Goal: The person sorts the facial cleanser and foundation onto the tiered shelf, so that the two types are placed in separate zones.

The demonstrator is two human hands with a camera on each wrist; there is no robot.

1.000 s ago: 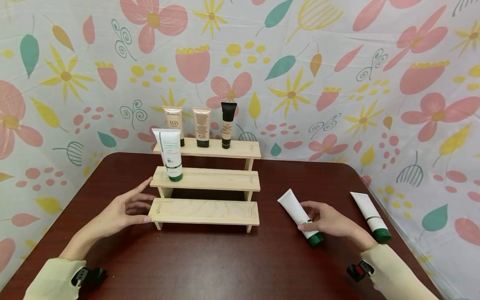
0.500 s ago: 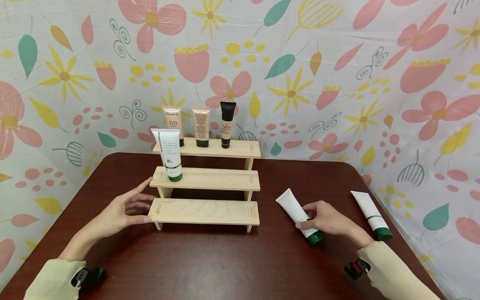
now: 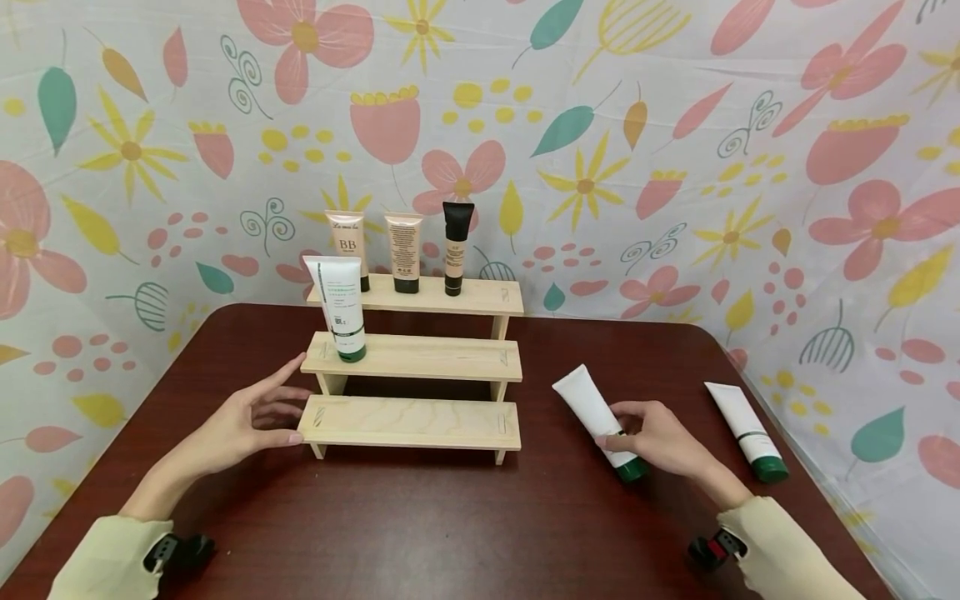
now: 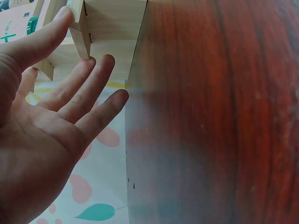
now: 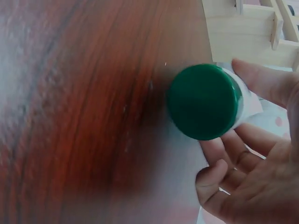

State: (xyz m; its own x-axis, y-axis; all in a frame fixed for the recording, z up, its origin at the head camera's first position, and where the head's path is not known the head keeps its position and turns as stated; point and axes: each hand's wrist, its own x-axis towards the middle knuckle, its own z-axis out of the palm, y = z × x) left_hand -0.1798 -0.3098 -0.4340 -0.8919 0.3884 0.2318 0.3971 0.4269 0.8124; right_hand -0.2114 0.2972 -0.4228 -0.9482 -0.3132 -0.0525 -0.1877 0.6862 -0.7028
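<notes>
Twelve o'clock being straight ahead of me: my right hand (image 3: 651, 435) pinches a white tube (image 3: 587, 404) between thumb and fingers, nearer its green cap (image 3: 633, 471) than its crimped end. Long axis slants, crimped end toward eleven o'clock, cap toward five; can't tell whether it is clear of the table (image 3: 420, 533). The relation that counts, I judge: tiered stand (image 3: 420, 421) at nine to ten o'clock of the right hand, tube aslant to its shelves. Left hand (image 3: 232, 429) is nearer the stand, fingers extended and grasping nothing, index and thumb at the left ends of middle and bottom shelves. Second white tube (image 3: 744, 433) lies at three o'clock of the right hand, cap toward five. No containers noted; the stand's middle shelf bears a standing white tube (image 3: 341, 300), cap down; top shelf, left to right: BB tube (image 3: 347, 237), beige tube (image 3: 405, 250), black-topped tube (image 3: 455, 250).
</notes>
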